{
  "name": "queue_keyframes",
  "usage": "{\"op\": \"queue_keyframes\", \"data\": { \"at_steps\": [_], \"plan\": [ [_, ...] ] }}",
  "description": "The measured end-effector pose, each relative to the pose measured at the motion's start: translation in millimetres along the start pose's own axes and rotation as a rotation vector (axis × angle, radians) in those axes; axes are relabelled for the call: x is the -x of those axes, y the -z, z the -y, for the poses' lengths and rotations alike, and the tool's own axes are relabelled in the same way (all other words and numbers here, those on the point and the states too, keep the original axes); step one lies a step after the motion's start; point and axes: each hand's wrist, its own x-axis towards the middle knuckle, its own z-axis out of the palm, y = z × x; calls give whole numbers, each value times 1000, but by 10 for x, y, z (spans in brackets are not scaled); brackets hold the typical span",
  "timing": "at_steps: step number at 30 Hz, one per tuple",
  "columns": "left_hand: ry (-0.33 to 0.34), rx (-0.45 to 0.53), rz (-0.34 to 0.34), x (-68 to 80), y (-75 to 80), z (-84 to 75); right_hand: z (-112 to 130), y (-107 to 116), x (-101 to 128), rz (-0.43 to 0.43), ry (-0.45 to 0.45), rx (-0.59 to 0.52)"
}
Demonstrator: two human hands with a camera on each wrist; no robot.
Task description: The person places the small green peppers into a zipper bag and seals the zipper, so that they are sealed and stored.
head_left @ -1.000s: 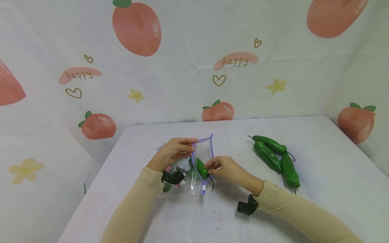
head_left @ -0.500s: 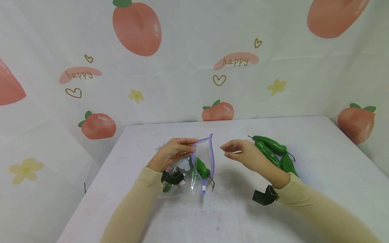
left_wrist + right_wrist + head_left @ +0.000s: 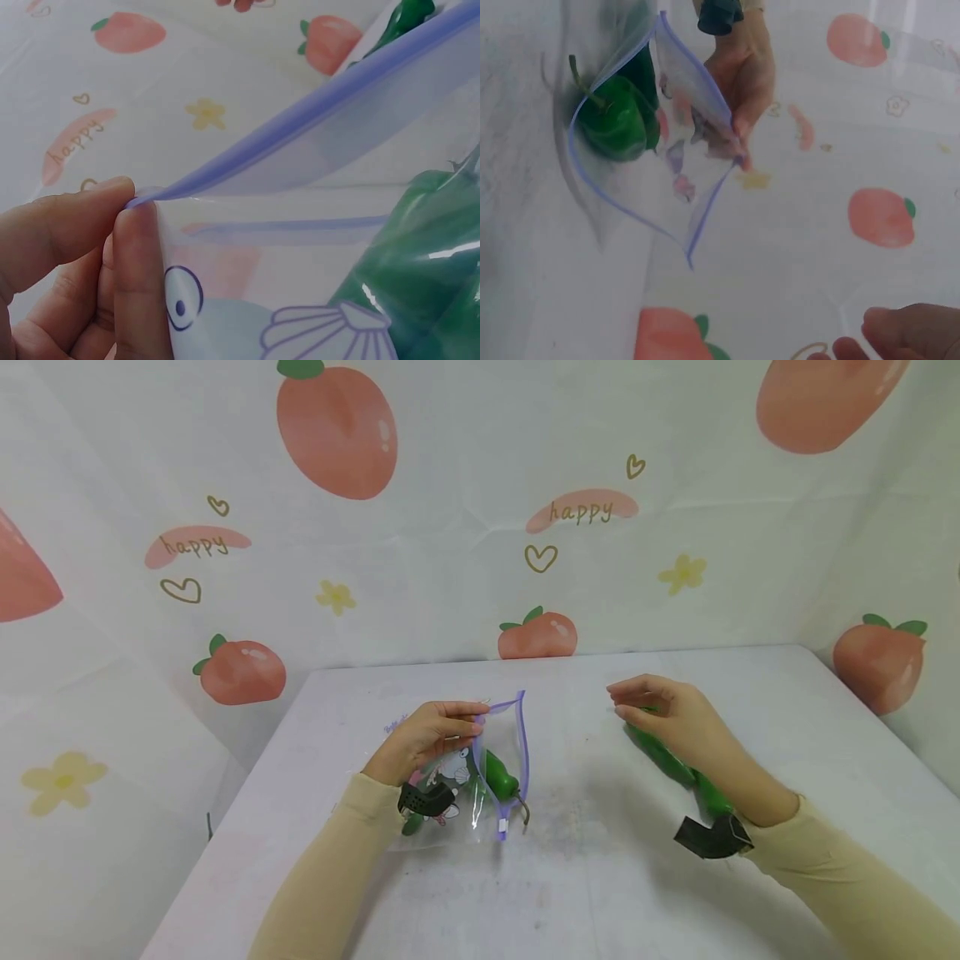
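Clear plastic forms the zip bag (image 3: 480, 777), whose purple rim the left hand (image 3: 427, 735) pinches open on the table (image 3: 585, 877); a green pepper (image 3: 498, 779) lies inside. The right hand (image 3: 678, 718), fingers relaxed and holding nothing, hovers over loose peppers (image 3: 671, 766). The left wrist view shows the fingertips (image 3: 112, 217) pinching the rim. The right wrist view shows the open bag mouth.

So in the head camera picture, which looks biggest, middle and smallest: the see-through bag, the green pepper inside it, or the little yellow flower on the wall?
1. The bag looks biggest.
2 and 3. The pepper in the bag and the yellow flower look about alike, and the flower is farther away, so I won't rank them.
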Motion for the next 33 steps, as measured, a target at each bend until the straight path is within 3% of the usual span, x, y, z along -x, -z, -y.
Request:
{"op": "queue_keyframes", "data": {
  "at_steps": [4, 16, 22, 33],
  "plan": [
    [-4, 6, 14, 7, -1, -7, -87, 69, 67, -17, 32, -19],
    [1, -1, 22, 20, 3, -8, -447, 98, 258, -73, 130, 61],
    [12, 12, 1, 18, 4, -11, -554, 114, 364, -56, 47, 171],
    [1, 14, 15, 12, 22, 12, -739, 105, 533, 80, -96, 264]
  ]
}}
